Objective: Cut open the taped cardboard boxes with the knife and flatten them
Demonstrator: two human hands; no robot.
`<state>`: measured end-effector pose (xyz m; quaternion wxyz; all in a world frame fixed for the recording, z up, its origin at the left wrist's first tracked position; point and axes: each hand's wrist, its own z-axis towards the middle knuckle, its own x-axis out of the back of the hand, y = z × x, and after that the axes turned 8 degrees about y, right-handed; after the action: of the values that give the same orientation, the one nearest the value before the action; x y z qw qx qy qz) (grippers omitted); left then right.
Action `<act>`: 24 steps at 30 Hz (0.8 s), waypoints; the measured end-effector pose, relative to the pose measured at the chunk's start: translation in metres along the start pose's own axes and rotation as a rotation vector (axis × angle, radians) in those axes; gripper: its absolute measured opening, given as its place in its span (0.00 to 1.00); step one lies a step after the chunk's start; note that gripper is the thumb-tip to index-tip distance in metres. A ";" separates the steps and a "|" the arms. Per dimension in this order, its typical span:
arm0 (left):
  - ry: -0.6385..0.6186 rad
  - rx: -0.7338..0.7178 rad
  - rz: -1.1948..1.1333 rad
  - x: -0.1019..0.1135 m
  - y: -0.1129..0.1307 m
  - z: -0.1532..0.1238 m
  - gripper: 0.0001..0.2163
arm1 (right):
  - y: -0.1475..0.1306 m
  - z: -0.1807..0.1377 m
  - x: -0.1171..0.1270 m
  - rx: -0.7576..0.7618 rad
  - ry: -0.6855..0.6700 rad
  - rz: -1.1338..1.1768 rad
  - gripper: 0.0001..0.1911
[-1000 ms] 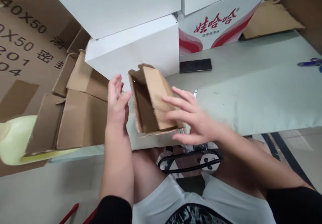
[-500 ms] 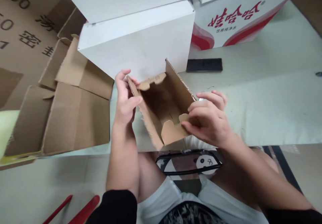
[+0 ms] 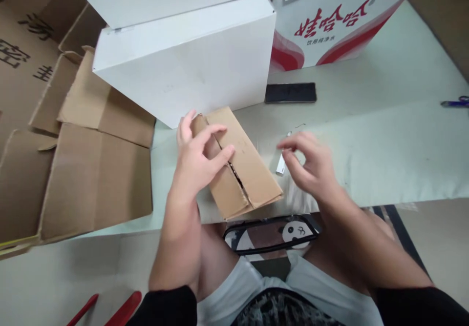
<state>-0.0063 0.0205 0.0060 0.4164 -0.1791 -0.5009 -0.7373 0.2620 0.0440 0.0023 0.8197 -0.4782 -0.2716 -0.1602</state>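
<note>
A small brown cardboard box (image 3: 249, 155) rests at a slant on the table near its front edge. Its two top flaps are folded down, with a narrow dark gap between them. My left hand (image 3: 200, 152) grips the box at its left side, thumb and forefinger spread across the flaps. To the right of the box is a thin white bar (image 3: 280, 166), whose exact kind I cannot make out. My right hand (image 3: 309, 162) has its thumb and forefinger pinched at the bar, hiding its middle.
White cartons (image 3: 198, 67) stand behind the box, one with red printing (image 3: 331, 28). A black phone (image 3: 290, 92) lies before them. Open brown cartons (image 3: 97, 170) sit on the left. Scissors (image 3: 456, 103) lie at the far right of the pale green tablecloth (image 3: 384, 145).
The cardboard box has gone from open and tilted up to lying with its flaps folded over. My right hand has let go of it, and my left hand has moved onto its top.
</note>
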 end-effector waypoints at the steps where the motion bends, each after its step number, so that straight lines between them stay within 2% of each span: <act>1: 0.024 0.019 -0.021 0.003 -0.008 0.001 0.22 | 0.004 0.001 -0.001 -0.190 -0.014 -0.178 0.20; 3: 0.091 0.047 -0.072 0.007 -0.027 0.003 0.23 | 0.012 0.003 -0.005 -0.459 -0.209 -0.456 0.32; 4: 0.125 0.055 -0.106 0.007 -0.037 0.004 0.25 | 0.015 0.003 -0.007 -0.506 -0.334 -0.524 0.37; 5: 0.164 0.055 -0.162 0.006 -0.047 0.005 0.26 | 0.018 0.003 -0.010 -0.510 -0.423 -0.542 0.38; 7: 0.234 0.083 -0.285 -0.002 -0.063 0.007 0.30 | 0.022 0.003 -0.013 -0.470 -0.471 -0.492 0.36; 10: 0.268 0.254 -0.385 -0.019 -0.071 0.005 0.33 | 0.031 0.002 -0.015 -0.478 -0.354 -0.262 0.28; 14: 0.197 0.622 -0.653 -0.030 -0.056 -0.002 0.31 | 0.043 -0.001 -0.024 -0.478 -0.069 0.300 0.22; 16: 0.146 0.807 -0.780 -0.029 -0.044 -0.005 0.31 | 0.044 -0.002 -0.031 -0.414 0.026 0.545 0.21; 19: 0.097 0.923 -0.855 -0.030 -0.024 -0.008 0.25 | 0.033 -0.002 -0.029 -0.260 0.043 0.789 0.20; 22: -0.141 0.977 -1.026 -0.042 -0.005 -0.016 0.23 | 0.010 -0.004 -0.003 -0.148 0.000 0.869 0.20; 24: -0.307 0.995 -1.100 -0.051 0.004 -0.024 0.22 | -0.006 -0.008 0.020 -0.091 0.040 0.861 0.24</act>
<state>0.0302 0.0207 -0.0367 -0.0542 0.2052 -0.8441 -0.4924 0.2774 0.0340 0.0155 0.7948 -0.5805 -0.0242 0.1751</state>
